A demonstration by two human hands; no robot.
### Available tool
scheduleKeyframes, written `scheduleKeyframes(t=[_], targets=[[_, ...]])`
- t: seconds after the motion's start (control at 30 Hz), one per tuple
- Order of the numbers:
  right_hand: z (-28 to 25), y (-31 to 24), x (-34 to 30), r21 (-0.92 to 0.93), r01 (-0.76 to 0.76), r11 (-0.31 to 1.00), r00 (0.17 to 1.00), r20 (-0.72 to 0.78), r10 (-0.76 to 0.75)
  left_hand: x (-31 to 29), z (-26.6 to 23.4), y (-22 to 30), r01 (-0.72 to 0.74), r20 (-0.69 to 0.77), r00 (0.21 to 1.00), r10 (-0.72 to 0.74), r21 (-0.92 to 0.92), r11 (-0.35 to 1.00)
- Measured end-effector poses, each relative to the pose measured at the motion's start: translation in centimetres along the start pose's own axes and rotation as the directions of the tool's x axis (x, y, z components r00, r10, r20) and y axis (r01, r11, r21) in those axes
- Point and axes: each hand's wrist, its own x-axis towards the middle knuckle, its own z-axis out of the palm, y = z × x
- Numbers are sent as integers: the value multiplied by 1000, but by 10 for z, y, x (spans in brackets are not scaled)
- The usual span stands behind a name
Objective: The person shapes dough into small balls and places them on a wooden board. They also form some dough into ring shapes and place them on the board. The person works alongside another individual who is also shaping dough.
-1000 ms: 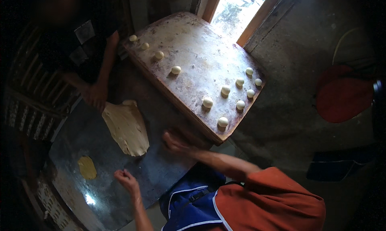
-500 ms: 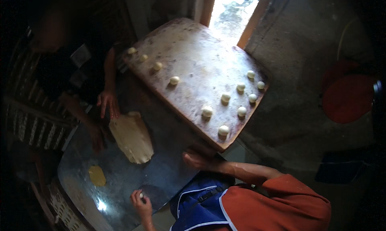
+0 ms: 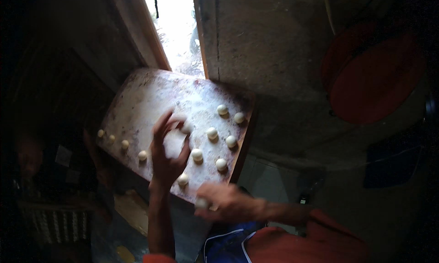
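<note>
My left hand (image 3: 169, 157) reaches over the pale floured board, with a small white dough ball (image 3: 185, 127) between the curled fingers and thumb. My right hand (image 3: 226, 201) is at the board's near corner, smeared by motion. Its fingers close around another dough ball (image 3: 201, 203), also blurred. On the board (image 3: 151, 91), several dough balls stand in two slanting rows along the right side, one dough ball (image 3: 196, 154) just right of my left wrist. Several more lie along the left edge, including a dough ball (image 3: 142, 155) next to my left forearm.
Below the board is a dark metal tabletop (image 3: 107, 226) with a flattened dough sheet (image 3: 132, 210) and a small yellowish piece (image 3: 124, 254). Another person (image 3: 64, 180) sits in shadow at the left. A bright door gap (image 3: 176, 38) opens behind, and a red round basin (image 3: 372, 84) stands far right.
The view has turned, shifting the board left and down. My left hand has moved from the metal tabletop to over the board with its dough ball. My right hand has closed on the corner ball.
</note>
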Motion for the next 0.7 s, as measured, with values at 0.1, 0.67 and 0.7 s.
scheduleKeyframes(t=[0.1, 0.67, 0.7], targets=[[-108, 29, 39, -134, 54, 989, 876, -470, -111, 88, 96, -47, -33, 165, 985, 41, -51, 998], [37, 2, -4, 352, 66, 934, 995, 43, -86, -193, 2, 68, 506, -475, 715, -513, -156, 849], [64, -1, -7, 388, -49, 920, 970, 240, -49, -240, -11, 76, 650, -529, 599, -601, -118, 751]])
